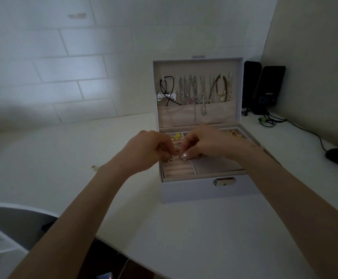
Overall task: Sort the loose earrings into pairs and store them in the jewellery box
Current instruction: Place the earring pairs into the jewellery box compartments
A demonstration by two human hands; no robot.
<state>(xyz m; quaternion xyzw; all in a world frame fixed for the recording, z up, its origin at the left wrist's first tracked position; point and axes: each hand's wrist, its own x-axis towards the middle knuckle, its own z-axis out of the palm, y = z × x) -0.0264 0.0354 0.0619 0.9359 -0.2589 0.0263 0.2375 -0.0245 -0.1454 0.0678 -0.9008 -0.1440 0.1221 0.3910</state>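
The jewellery box (208, 190) stands on the table (83, 150), speakers (264, 89) behind its right.

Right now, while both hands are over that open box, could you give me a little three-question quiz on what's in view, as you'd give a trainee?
1. True or false: the lid of the jewellery box is shut.
2. What hangs inside the lid? A) necklaces B) watches C) keys
3. Which hand pinches a small earring: the left hand, the right hand, or both?

Key: 1 false, the lid stands open and upright. 2 A. 3 both; each hand pinches one earring just above the ring rolls.
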